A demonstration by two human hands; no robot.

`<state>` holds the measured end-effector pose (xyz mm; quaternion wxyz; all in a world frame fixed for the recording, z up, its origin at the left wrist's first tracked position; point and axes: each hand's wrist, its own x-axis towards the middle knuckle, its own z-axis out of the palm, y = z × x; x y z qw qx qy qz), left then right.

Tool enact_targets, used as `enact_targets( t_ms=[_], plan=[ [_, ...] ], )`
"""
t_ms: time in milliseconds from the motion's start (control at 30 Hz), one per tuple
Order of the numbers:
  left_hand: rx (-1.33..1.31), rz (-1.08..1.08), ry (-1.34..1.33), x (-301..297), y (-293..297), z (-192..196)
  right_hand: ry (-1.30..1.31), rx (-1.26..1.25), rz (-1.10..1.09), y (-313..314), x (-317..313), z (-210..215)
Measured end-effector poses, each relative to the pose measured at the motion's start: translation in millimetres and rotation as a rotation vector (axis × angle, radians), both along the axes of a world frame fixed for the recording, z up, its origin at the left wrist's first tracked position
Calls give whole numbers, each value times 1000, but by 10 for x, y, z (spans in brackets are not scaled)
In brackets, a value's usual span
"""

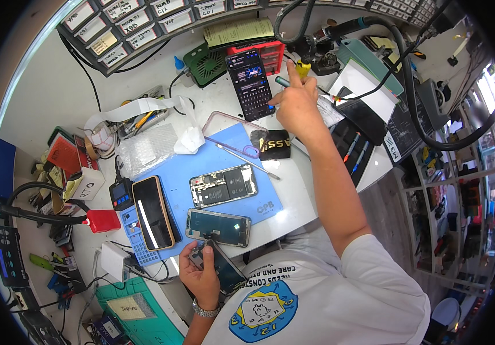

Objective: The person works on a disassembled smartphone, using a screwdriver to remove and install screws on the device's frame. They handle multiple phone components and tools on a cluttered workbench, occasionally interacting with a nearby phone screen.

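My right hand (300, 109) reaches over a propped black smartphone (249, 86), whose lit screen shows a keyboard. One fingertip meets the lower right of that screen, while another finger points away past its edge. A slim green-ended tool (282, 81), pen or screwdriver, pokes out from between the fingers. Near my body, my left hand (201, 273) grips a dark phone screen part (227, 270), thumb on top. Beyond it lies a loose phone display (219, 226) with a dark teal face. An opened phone (223, 186), battery and circuit board exposed, rests on the blue mat (265, 198).
Left of the opened phone stands another phone (153, 213) on a blue holder. Bubble wrap (147, 144), a metal pry tool (250, 163) and a black cloth (273, 145) lie around the mat. Screwdrivers (352, 146) sit in a dark tray. A thick black hose (411, 109) curves at right.
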<state>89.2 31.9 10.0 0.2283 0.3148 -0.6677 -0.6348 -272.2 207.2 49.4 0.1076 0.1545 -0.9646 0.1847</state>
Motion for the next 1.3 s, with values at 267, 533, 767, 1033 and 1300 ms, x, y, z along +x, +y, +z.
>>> enact_targets(
  t_ms=[267,533,767,1033,1300],
  plan=[
    [-3,0,-1,-6,3,11,4,-12,12,-9,-2,-29],
    [-4,1,-13,-11,7,29,10,-19,25,-13,11,-11],
    [1,-6,-2,-7,0,8,33,-35,46,-24,29,22],
    [10,-8,-4,-9,4,25,51,-128,232,-156,81,-30],
    [9,-4,8,-7,5,13,19,-86,178,-166,96,8]
  ],
)
